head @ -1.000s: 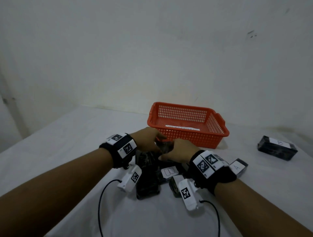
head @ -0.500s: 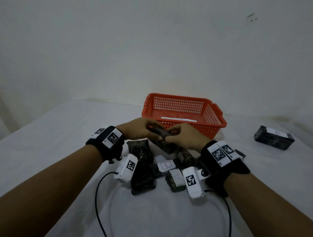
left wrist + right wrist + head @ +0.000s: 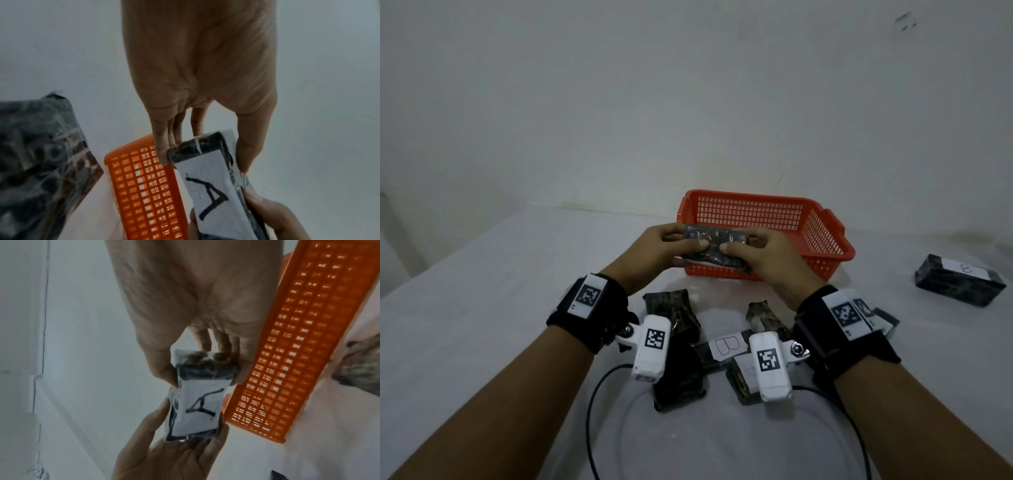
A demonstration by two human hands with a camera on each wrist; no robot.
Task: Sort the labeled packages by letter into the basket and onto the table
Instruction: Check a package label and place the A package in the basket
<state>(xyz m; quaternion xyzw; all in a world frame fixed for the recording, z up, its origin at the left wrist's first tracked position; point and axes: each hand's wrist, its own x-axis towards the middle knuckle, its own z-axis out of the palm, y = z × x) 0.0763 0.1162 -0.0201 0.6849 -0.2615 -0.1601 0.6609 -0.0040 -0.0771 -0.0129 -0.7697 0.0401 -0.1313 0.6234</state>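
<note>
While the white tabletop (image 3: pixel 482 308) carries the whole job, the orange basket (image 3: pixel 822 236) stands at its far middle, with what looks like a white paper strip on its floor and no package visible inside. Well apart to the right a dark package marked B (image 3: pixel 959 279) lies alone on the tabletop, and near the wrists sits the unsorted heap (image 3: pixel 678 315), one of its labels reading B (image 3: pixel 726 346).

By my reading, the step in hand is checking a label: the held package (image 3: pixel 714 248) hangs just in front of the basket's near wall, its dark back towards the head view, while both wrist views show the white label with a black A (image 3: pixel 202 407) on its underside. Since a B already lies on the tabletop, A probably belongs in the basket, so the next move calls for carrying it over the near rim and letting go.

Left hand (image 3: pixel 657 251) grips one end, thumb on the near face, fingers behind. Right hand (image 3: pixel 767 258) pinches the other end likewise.
</note>
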